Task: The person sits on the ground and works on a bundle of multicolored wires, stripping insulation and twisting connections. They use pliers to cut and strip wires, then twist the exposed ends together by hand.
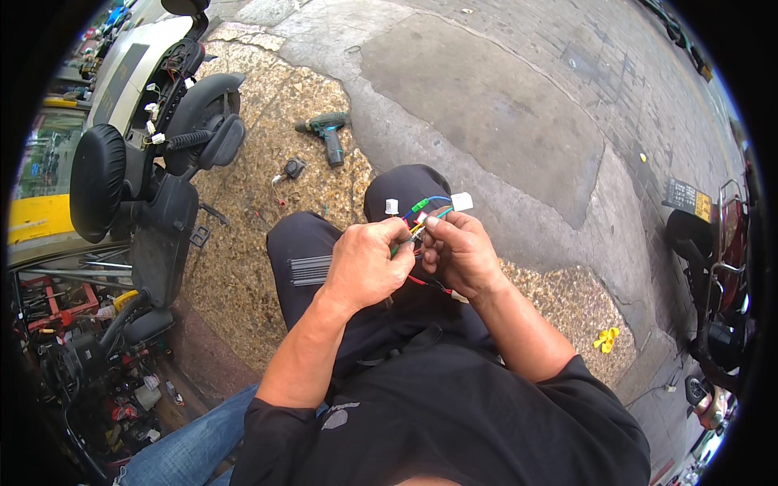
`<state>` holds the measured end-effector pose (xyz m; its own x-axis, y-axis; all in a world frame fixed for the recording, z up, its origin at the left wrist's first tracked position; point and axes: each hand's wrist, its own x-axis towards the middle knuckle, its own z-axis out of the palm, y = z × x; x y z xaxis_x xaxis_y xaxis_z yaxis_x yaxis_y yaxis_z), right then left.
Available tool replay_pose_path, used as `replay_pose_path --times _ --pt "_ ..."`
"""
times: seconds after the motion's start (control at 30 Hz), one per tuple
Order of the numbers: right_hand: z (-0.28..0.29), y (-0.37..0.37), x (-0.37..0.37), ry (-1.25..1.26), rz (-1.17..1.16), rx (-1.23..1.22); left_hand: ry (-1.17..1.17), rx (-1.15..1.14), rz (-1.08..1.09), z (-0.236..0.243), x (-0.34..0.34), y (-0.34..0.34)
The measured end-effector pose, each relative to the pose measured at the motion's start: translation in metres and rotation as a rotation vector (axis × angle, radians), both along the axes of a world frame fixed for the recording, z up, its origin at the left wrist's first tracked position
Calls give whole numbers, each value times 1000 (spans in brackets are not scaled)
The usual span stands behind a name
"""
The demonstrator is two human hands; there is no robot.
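Above my lap, both hands hold a bunch of thin coloured wires. My left hand is closed, with thumb and fingertips pinching the wires from the left. Facing it, my right hand pinches the same wires close to a small white and red piece. A larger white plug connector sticks out above my right fingers. To the left, a smaller white connector rests over my knee, and a green sleeve sits on a blue wire. Red wire hangs below. Fingers partly hide the wire ends.
A cordless drill and a small black part with wires lie on the pebbled ground ahead. At left stands a partly dismantled scooter with loose connectors. Someone's denim leg is at lower left. A yellow flower lies right; vehicles stand beyond.
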<state>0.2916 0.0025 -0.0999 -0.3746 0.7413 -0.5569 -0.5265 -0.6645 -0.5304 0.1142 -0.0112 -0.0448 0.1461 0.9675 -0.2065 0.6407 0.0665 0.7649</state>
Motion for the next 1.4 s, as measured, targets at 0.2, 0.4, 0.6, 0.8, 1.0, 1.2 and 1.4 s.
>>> replay_pose_path --times 0.2,0.4,0.6,0.8,1.0,1.2,1.4 --pt "-3 1 1 -18 20 53 34 8 -9 0 1 1" --pt "0 -1 1 -15 25 70 32 -6 -30 1 0 2" --pt "0 -1 0 -5 14 52 18 -27 -14 3 1 2" --pt "-2 -1 1 84 -38 -39 2 -35 -2 3 1 1" --pt "-3 1 8 140 4 -49 -68 -83 42 10 -2 1" --pt "-8 2 9 102 86 64 127 406 -34 -5 18 0" --pt "-9 -2 8 94 55 62 179 545 -82 -12 16 1"
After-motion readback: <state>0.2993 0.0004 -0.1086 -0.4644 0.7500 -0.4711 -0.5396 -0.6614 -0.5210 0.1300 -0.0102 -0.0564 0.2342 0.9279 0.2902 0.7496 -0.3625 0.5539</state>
